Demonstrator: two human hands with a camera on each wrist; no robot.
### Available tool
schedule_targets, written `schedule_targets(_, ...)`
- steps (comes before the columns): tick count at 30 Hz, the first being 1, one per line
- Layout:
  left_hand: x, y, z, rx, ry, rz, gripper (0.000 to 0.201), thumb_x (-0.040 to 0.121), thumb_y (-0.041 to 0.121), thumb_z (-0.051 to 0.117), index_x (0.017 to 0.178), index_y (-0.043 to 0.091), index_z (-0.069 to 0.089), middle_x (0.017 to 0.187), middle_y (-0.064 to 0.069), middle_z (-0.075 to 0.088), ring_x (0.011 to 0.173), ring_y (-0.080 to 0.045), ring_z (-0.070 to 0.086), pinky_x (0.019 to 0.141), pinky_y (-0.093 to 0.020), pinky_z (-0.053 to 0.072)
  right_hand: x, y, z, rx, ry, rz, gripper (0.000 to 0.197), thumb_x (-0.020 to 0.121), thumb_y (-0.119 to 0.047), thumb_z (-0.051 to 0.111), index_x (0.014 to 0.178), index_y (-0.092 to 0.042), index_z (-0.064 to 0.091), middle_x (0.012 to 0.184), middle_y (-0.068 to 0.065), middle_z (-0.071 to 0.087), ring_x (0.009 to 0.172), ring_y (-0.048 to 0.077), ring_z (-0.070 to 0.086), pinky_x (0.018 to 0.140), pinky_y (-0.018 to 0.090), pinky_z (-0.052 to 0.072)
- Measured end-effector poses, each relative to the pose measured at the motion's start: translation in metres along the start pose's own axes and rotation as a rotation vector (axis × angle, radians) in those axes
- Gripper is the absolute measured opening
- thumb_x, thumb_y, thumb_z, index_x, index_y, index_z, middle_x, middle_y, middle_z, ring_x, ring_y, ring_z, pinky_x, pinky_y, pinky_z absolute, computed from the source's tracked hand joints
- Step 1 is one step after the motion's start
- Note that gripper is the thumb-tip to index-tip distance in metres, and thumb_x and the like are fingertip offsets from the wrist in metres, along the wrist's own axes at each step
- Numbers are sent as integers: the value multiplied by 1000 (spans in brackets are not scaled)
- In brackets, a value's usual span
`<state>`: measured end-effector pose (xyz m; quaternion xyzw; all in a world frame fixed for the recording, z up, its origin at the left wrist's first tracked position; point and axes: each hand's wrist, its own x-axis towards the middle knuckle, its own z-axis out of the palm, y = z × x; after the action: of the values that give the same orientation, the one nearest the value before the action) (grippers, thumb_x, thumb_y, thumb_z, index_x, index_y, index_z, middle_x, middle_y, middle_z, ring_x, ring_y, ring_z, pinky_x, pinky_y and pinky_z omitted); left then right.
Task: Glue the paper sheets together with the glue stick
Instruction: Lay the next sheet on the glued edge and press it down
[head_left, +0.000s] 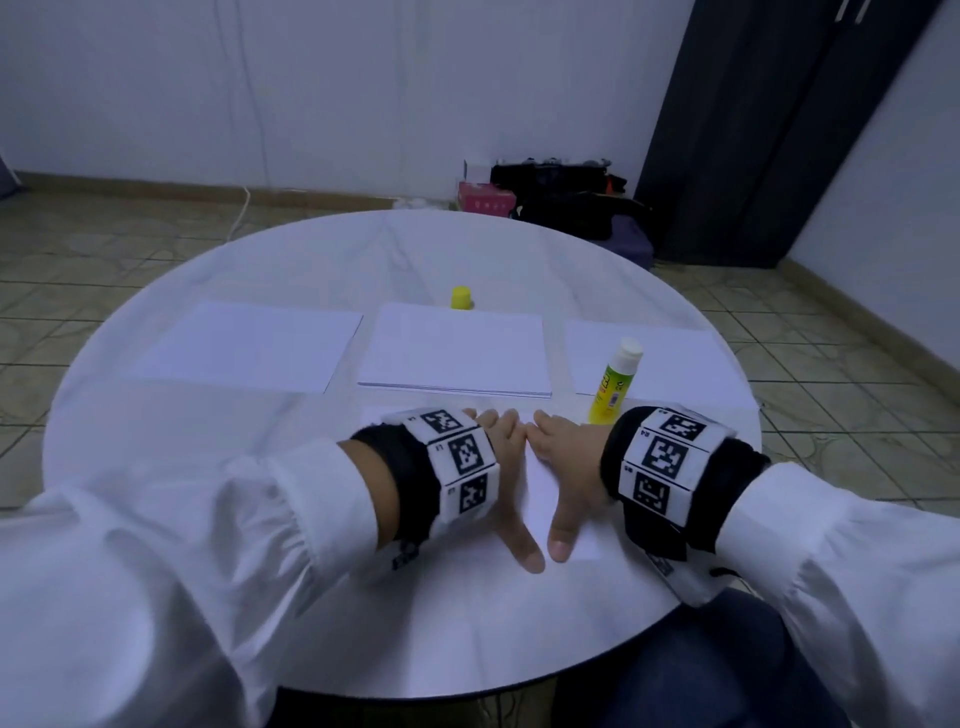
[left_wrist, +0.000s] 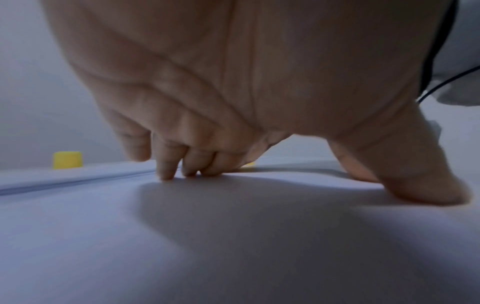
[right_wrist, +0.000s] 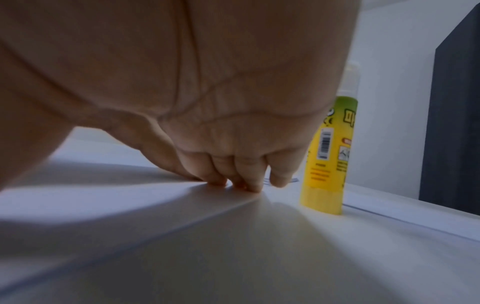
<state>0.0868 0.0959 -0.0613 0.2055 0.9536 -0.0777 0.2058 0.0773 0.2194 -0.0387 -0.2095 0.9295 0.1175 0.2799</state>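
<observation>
Both hands press down on a white paper sheet (head_left: 540, 499) at the near middle of the round table (head_left: 208, 519): the left hand (head_left: 506, 467) and the right hand (head_left: 563, 457) rest fingertips and outspread thumbs on it, fingers bent and close together, gripping nothing. The glue stick (head_left: 613, 382) stands upright and uncapped just beside the right hand. Its yellow cap (head_left: 461, 298) sits beyond the middle paper stack (head_left: 457, 353), probably touching the stack's far edge.

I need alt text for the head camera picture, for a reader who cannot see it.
Both hands, left hand and right hand, press flat on a white paper sheet at the near edge of a round white table. An uncapped glue stick stands upright beside the right hand; its yellow cap sits farther back.
</observation>
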Motion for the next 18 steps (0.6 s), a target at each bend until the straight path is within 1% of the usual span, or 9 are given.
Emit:
schedule_targets(1, -2, 0, -1, 5, -4, -14, 139, 51, 82, 69, 153, 15, 2, 157, -5, 15, 145, -25, 15, 118, -46, 14, 0, 1, 1, 4, -3, -3, 137, 61, -54, 81, 150, -10, -13, 159, 8, -11, 147, 20, -5, 120, 38, 9)
schedule_targets(2, -5, -3, -3, 17, -17, -30, 140, 51, 81, 70, 153, 14, 0, 159, -5, 11, 146, -24, 13, 119, -46, 13, -1, 2, 1, 4, -6, -6, 135, 62, -54, 80, 150, -10, -14, 158, 8, -14, 147, 19, -5, 119, 37, 8)
schedule_targets(5, -17, -24, -5, 57, -89, -73, 142, 56, 78, 70, 152, 9, -10, 161, -6, -7, 148, -21, -1, 120, -44, 4, -6, 7, 1, -2, -20, -29, 131, 66, -51, 79, 150, -10, -14, 158, 5, -17, 147, 19, -2, 117, 34, 9)
schedule_targets(7, -28, -45, -1, 72, -126, -93, 141, 58, 76, 70, 151, 8, -12, 160, -5, -12, 148, -19, -5, 121, -42, 0, -11, 13, 0, 3, -45, -37, 128, 69, -46, 79, 150, -11, -14, 158, 1, -18, 146, 17, -1, 116, 34, 10)
schedule_targets(10, -43, -77, 8, 90, -163, -126, 144, 56, 77, 69, 151, 9, -14, 160, -4, -15, 148, -16, -6, 120, -38, -2, -15, 20, 0, 11, -78, -35, 127, 70, -41, 80, 150, -12, -15, 157, -1, -21, 146, 14, -5, 117, 33, 9)
schedule_targets(13, -55, -102, 15, 80, -199, -155, 145, 55, 77, 70, 150, 11, -17, 159, -1, -19, 148, -14, -8, 120, -37, -3, -17, 18, -1, 6, -88, -35, 126, 70, -40, 80, 150, -11, -13, 157, 0, -20, 146, 15, -4, 117, 32, 10)
schedule_targets(16, -60, -110, 18, 66, -207, -155, 145, 55, 78, 69, 149, 12, -20, 158, 1, -20, 147, -14, -10, 120, -38, -4, -14, 5, -7, -32, -87, -71, 122, 71, -40, 79, 151, -10, -9, 158, 3, -16, 146, 18, 2, 116, 32, 13)
schedule_targets(18, -59, -110, 19, 72, -196, -154, 144, 55, 78, 68, 150, 12, -19, 159, 1, -19, 147, -15, -10, 120, -39, -4, -10, -14, -11, -46, -67, -111, 119, 73, -43, 77, 151, -8, -6, 159, 6, -13, 146, 20, 3, 116, 34, 12)
